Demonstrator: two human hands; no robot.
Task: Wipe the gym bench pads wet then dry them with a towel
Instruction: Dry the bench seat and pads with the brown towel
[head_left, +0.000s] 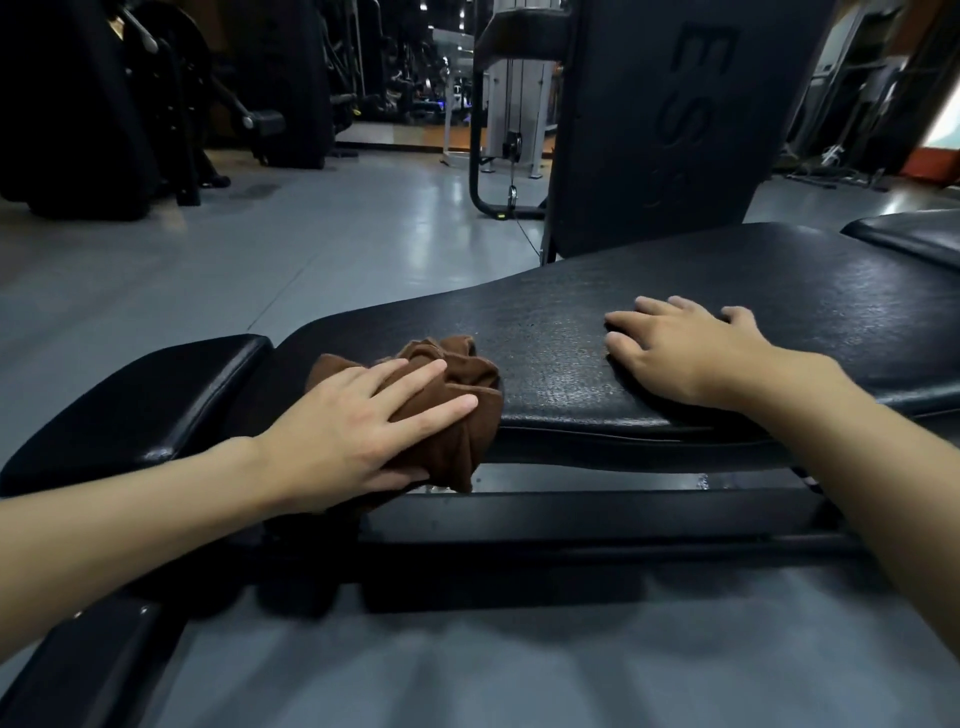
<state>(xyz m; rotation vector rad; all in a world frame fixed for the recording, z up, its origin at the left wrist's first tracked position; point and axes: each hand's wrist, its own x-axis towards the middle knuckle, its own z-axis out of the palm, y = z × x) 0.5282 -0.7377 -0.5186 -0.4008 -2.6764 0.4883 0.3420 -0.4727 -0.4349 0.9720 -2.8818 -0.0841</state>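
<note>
Two hands sit on the long pad (561, 322). The left hand (337, 431) presses a bunched brown towel (460, 374) flat-fingered over its near edge, beside the small pad (145, 395). The right hand (680, 353) lies spread, holding nothing. Grey floor (260, 249) lies open beyond.

Bare pad (550, 332) lies open between the towel (452, 395) and the right hand (680, 353), which rests flat on it. Past that hand the pad runs free to the next pad (914, 234). A tall panel (675, 130) stands just behind the far edge. The frame (571, 514) bars the way under the near edge. Open floor (311, 249) lies beyond on the left.
</note>
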